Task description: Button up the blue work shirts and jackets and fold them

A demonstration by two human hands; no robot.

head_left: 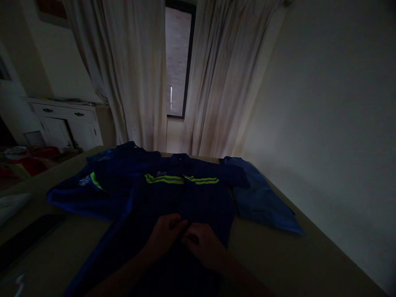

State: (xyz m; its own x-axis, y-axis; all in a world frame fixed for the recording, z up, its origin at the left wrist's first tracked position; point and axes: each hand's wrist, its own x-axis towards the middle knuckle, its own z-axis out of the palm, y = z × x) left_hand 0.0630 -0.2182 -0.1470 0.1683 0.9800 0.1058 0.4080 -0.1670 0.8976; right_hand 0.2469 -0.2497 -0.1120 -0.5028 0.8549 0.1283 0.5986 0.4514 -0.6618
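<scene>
A: Head view, dim room. Dark blue work shirt (pixel 185 198) lies spread front-up on the bed (pixel 278 255), collar toward the curtains (pixel 139 82), 2 yellow-green stripes (pixel 182 179) across the chest.

B: Hands?

A: Both on the shirt's centre line, low on the front. Left hand (pixel 165 235) and right hand (pixel 202 243) meet there, fingertips touching each other and the cloth. Fingers look curled in, pinched on the front edge of the shirt, probably at the placket, since that is where the 2 halves join. Too dark to see a button.

B: So closed on fabric?

A: Looks that way for both; can't fully confirm the grip.

B: Why flat like that?

A: My read: spread flat so the front edges line up under the hands. Sleeves out to each side, left sleeve (pixel 80 194) has a white print and a stripe.

B: Anything else?

A: Lighter blue garment (pixel 262 202) just beside the shirt on the right, touching it. Dark flat object (pixel 27 235) on the bed at left, well apart. White cabinet (pixel 68 123) at the back left, window (pixel 176 62) between the curtains.
</scene>
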